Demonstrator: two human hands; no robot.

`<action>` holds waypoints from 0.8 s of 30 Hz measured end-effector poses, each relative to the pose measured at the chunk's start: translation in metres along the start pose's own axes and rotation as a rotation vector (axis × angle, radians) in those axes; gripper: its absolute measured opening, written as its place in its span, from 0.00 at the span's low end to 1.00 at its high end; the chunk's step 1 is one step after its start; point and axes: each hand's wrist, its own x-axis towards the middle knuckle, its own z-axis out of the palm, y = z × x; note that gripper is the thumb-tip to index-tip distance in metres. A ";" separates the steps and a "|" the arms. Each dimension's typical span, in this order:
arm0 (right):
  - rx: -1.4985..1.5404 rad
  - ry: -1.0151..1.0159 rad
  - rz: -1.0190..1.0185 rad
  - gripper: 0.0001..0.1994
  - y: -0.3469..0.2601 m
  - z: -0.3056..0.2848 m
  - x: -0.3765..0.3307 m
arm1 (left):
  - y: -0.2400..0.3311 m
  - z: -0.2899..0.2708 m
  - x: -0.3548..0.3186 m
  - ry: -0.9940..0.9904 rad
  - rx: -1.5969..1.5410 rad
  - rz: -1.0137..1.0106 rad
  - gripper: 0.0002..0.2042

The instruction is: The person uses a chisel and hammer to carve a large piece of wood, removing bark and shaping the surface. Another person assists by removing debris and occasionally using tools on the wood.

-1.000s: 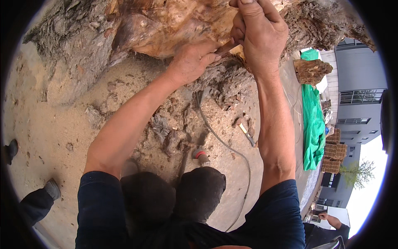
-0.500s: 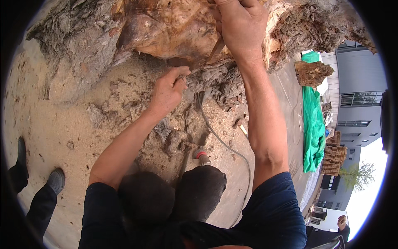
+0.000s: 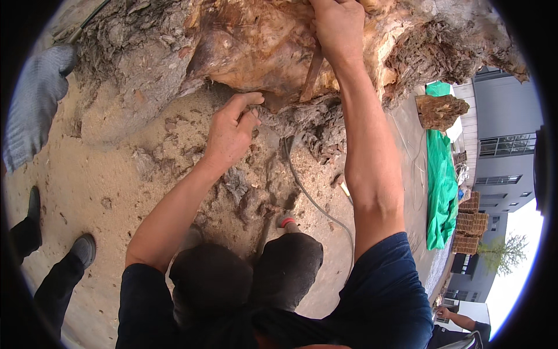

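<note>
1. Right hand [image 3: 338,28] gripped on a strip of bark [image 3: 313,72] hanging off the big tree trunk [image 3: 256,46]
2. Left hand [image 3: 231,135] pinches loose bark lower down
3. Advice: pull along the grain, steady, feet clear of the hose [image 3: 308,195]

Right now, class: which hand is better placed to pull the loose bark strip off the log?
Right hand: it already grips the bark strip; the left hand sits lower.

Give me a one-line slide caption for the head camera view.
Right hand grips a bark strip on a stump; left hand touches its base.
</note>
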 end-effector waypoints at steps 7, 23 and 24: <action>0.014 -0.078 -0.322 0.14 -0.003 -0.031 -0.089 | -0.021 -0.017 -0.013 -0.004 -0.033 -0.072 0.15; -0.065 -0.156 0.163 0.22 0.000 -0.026 -0.073 | 0.012 -0.023 -0.010 -0.057 0.067 -0.077 0.19; -0.058 -0.173 0.057 0.23 0.003 -0.035 -0.088 | 0.011 -0.022 -0.011 -0.071 0.077 -0.035 0.19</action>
